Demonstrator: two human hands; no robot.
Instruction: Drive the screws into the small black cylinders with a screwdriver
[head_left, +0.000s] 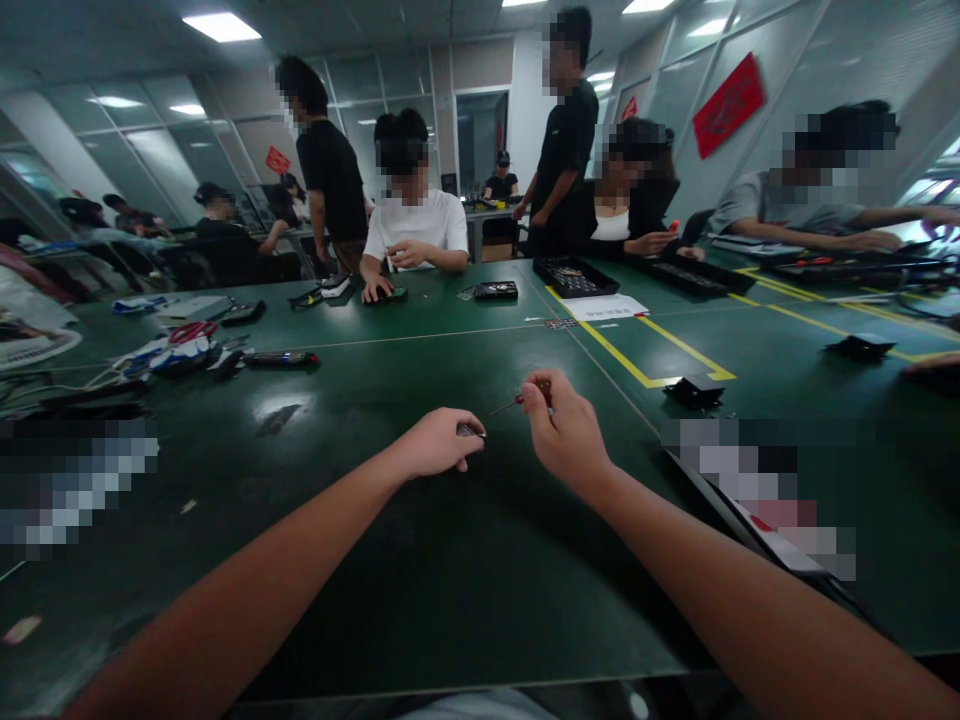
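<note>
Green matting on the table (420,590) lies bare around both hands, out to the yellow tape line (637,370). Left hand (439,442) pinches a small dark part (471,431), mostly hidden and too small to identify. Right hand (564,430) grips a thin red-handled screwdriver (517,402), tip pointing left, just beside the part.

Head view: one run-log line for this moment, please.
left hand: pinches small metal part | right hand: holds screwdriver, tip toward part | green table

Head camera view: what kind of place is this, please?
Probably an assembly workshop or training room: a long green table with yellow tape lines, black parts trays, and a small screwdriver in the right hand.
</note>
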